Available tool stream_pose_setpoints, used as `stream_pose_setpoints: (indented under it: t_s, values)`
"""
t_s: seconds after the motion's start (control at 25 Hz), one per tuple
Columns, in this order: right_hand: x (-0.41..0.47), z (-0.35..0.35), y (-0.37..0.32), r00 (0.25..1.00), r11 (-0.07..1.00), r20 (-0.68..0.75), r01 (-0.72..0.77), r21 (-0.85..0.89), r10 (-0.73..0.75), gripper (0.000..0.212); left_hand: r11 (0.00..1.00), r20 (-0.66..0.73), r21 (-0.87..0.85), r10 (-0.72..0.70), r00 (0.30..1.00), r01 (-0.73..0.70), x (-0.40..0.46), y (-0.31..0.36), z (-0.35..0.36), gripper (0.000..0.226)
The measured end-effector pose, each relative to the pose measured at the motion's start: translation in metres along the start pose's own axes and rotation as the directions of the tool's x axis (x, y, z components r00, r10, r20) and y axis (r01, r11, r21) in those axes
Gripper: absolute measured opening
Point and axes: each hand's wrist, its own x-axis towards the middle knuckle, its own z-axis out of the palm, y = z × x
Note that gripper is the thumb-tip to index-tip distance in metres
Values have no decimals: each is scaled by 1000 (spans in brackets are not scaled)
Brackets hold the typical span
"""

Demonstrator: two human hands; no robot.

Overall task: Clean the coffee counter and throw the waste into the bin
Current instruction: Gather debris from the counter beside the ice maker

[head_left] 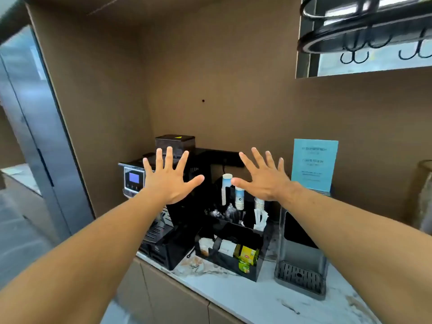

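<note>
The surface [245, 298], pale marble, runs along a brown alcove and carries, from the person's left to right, a black coffee machine [163, 220], a black organiser [233, 253], a grey dispenser [301, 258] and a blue sign [314, 163]. The organiser holds stacked paper cups [239, 197] at the back and yellow tea bags [249, 254] in the front compartment. Brown stains [196, 265] mark the marble between the machine and the organiser; a smaller dark smear [291, 308] lies near the front edge, right of centre. No bin and no cloth are in view.

The left hand [169, 178] and right hand [263, 178] are raised above the machine and organiser, palms down, the fingers [168, 157] spread wide and holding nothing, touching nothing.

The work appears not yet begun. To do it well, loose waste should probably be gathered first, then the stained patch wiped. The stains run under the organiser's front corner, so that corner likely needs lifting or sliding aside, with both hands and kept level, since the cups stand tall and could topple. The dispenser's drip tray [299, 278] may also want checking. Wiping toward the front edge risks pushing crumbs onto the floor; sweeping them into a cupped hand seems safer.
</note>
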Motion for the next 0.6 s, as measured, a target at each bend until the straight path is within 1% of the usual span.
stream_pose_setpoints:
  t_s: [0.12, 0.4, 0.6]
  values:
    - [16, 21, -54, 997, 997, 50, 68, -30, -67, 94, 998, -10, 63, -27, 1000, 28, -8, -57, 8, 101]
    - [63, 89, -198, 986, 991, 102, 133, -7, -132, 94, 995, -1, 72, -62, 998, 62, -14, -203, 41, 102]
    - [100, 144, -298, 972, 981, 133, 193, 6, -192, 97, 986, 39, 91, -140, 989, 136, -25, -307, 61, 103]
